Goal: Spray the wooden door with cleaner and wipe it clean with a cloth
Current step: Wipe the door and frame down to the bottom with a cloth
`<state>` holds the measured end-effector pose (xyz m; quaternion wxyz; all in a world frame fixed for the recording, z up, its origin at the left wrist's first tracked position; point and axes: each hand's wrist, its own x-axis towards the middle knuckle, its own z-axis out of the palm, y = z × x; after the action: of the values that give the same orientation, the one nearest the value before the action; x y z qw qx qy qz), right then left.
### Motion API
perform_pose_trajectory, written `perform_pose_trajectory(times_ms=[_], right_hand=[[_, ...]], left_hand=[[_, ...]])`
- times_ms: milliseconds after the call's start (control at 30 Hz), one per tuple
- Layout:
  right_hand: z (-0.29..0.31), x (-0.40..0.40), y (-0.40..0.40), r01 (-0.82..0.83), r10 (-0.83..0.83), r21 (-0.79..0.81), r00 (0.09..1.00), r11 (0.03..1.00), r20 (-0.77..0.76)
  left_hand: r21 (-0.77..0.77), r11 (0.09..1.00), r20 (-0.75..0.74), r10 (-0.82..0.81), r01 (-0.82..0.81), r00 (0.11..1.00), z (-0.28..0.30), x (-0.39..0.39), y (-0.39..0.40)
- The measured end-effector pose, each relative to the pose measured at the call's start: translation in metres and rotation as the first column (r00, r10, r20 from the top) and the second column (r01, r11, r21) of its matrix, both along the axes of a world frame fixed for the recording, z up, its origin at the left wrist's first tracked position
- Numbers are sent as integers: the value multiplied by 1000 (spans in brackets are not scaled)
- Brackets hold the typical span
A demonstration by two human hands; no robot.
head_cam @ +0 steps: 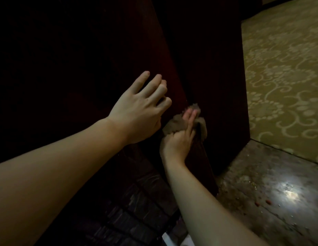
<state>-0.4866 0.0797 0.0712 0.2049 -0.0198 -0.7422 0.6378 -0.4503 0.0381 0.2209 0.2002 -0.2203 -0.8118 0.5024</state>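
Right hand (179,137) presses cloth (174,124) flat onto door edge (195,132), wiping; left hand (142,107), fingers loosely spread, braces wooden door (83,59).

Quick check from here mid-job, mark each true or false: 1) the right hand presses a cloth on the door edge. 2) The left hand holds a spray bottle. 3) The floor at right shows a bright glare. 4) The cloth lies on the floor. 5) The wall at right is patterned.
1) True: the right hand presses the cloth against the wooden door edge.
2) False: the left hand holds nothing, fingers spread by the door.
3) True: glare on the floor.
4) False: it is on the door.
5) True: patterned wall.
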Motion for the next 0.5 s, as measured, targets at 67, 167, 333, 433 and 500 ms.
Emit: perform_pose_trajectory(times_ms=[67, 167, 333, 433, 500], right_hand=[[15, -4, 1, 3, -1, 14, 995, 1000, -101], [1, -1, -10, 58, -55, 11, 983, 998, -173], [-58, 19, -23, 122, -121, -55, 992, 991, 24], [-60, 17, -22, 120, -112, -67, 988, 991, 109], [-39, 7, -19, 131, -124, -65, 987, 989, 99]], left_hand=[[2, 1000, -1, -22, 22, 1000, -2, -1, -1], [-4, 999, -2, -36, 36, 999, -5, -3, -2], [-48, 997, -24, -59, 58, 998, -13, -7, -2], [-38, 998, 4, -47, 48, 999, -15, -6, 0], [-43, 999, 15, -30, 31, 999, -17, -5, 1]])
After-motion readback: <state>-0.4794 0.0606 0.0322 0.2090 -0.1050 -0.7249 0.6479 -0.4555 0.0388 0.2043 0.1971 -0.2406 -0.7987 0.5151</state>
